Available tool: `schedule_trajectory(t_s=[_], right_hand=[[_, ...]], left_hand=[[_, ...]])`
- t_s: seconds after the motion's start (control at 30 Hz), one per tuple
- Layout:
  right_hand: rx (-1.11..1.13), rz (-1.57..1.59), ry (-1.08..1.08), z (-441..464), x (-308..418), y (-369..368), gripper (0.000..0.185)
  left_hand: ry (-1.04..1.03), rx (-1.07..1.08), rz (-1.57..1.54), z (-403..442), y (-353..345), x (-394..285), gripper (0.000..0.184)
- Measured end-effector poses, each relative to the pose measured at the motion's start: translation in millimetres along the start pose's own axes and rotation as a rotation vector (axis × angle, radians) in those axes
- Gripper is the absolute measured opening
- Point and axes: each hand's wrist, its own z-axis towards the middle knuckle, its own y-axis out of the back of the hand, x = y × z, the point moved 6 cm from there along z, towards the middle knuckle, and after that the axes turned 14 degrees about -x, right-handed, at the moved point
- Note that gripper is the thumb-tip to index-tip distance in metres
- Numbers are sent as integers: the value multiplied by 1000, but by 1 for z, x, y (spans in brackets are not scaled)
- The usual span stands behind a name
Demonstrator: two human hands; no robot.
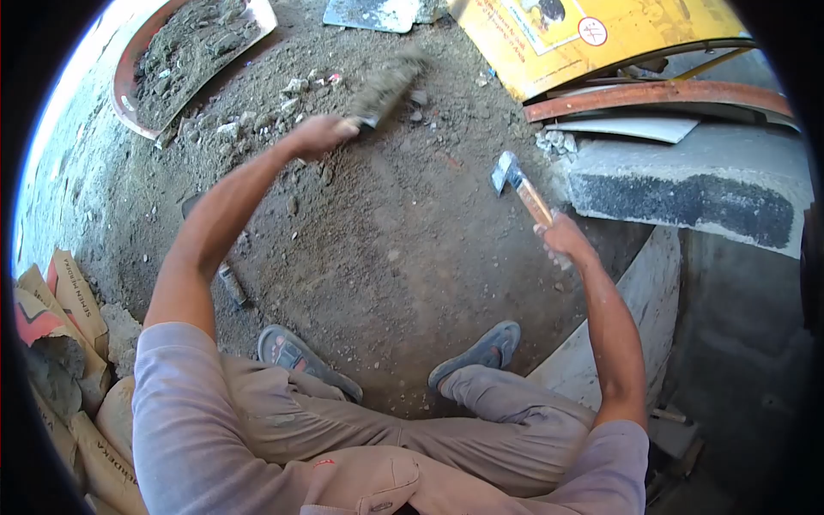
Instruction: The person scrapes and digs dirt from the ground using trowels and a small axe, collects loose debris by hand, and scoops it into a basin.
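Note:
My left hand [321, 136] is stretched forward over the dirt ground and closed around the short handle of a trowel [388, 90]. The blade is smeared by motion and looks coated in grey dirt or mortar. My right hand [564, 238] grips the wooden handle of a hammer [522, 190]. Its metal head points up and away from me, just left of the concrete block's corner. Whether the head touches anything I cannot tell.
A curved pan of grey soil [193, 51] stands at the upper left. On the right are a whitewashed concrete block [687, 184] and a yellow sign panel [549, 39]. Torn cement bags [81, 300] lie at the left. Rubble [292, 86] is scattered ahead of my sandalled feet.

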Motion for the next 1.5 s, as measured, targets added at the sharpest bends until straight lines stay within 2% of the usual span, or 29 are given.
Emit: schedule_trajectory(t_s=[0.03,0.1,0.13,0.17,0.23,0.27,0.3,0.37,0.4,0.47,0.53,0.63,0.67,0.77,0.83,0.87,0.97,1.0,1.03,1.13,1.2,1.23,1.3,1.33,1.37,1.4,1.43,1.5], right_hand=[[-20,-41,12,0,1,0,33],[-27,-51,37,3,-4,-3,34],[-37,-59,33,4,-2,-1,34],[-51,-65,33,4,1,0,35],[-41,-85,56,2,5,1,39],[-51,-108,71,2,7,3,42],[-38,-112,85,1,9,3,42],[-36,-170,80,2,14,8,42],[-20,-152,37,-1,16,10,43],[-21,-173,57,-1,22,13,43],[-24,-189,64,1,23,15,44],[-13,-197,55,5,15,9,46],[-48,-251,124,14,10,6,47],[-96,-291,144,0,27,13,47],[-121,-288,168,0,27,12,45],[-127,-285,167,-2,28,12,45],[-97,-279,116,-8,31,13,44],[-94,-272,120,-5,29,10,44],[-95,-266,127,-3,30,12,44],[-87,-238,90,-1,28,10,42],[-101,-261,71,-6,36,8,41],[-114,-270,81,-5,38,10,41],[-175,-416,275,6,32,4,46],[-228,-464,358,17,20,1,46],[-228,-458,348,14,23,4,46],[-161,-379,240,5,29,7,46],[-92,-298,133,3,29,7,46],[-94,-300,151,8,23,3,45]], left_hand=[[118,6,-92,-4,13,16,45],[86,-60,-83,-17,41,18,48],[86,-52,-54,-23,43,17,57],[105,-47,-43,-33,35,17,57],[-118,32,-19,-66,5,-13,67],[-176,263,44,-89,-25,-20,72],[-322,421,55,-123,-47,-43,68],[-333,785,-70,-186,-99,-39,66],[-323,775,-71,-193,-106,-25,66],[-500,790,211,-211,-110,10,63],[-242,665,184,-180,-59,40,64],[-126,497,163,-153,2,68,67],[-96,453,144,-144,17,72,68],[-91,339,227,-118,58,97,69],[-161,89,180,-104,85,111,69],[-94,135,214,-99,98,115,69],[-120,21,254,-92,105,115,64],[-98,68,212,-95,96,100,58],[-78,111,169,-100,80,75,52],[-287,215,144,-97,3,-6,51],[-270,355,133,-80,-53,-31,49],[-273,337,126,-71,-51,-32,49],[-262,397,279,-52,-51,-28,49],[-254,253,207,-52,-26,-19,55],[-258,174,216,-32,-15,20,57],[-136,175,163,-39,19,32,58],[-107,151,205,-42,47,43,59],[-47,36,180,-33,81,95,61]])
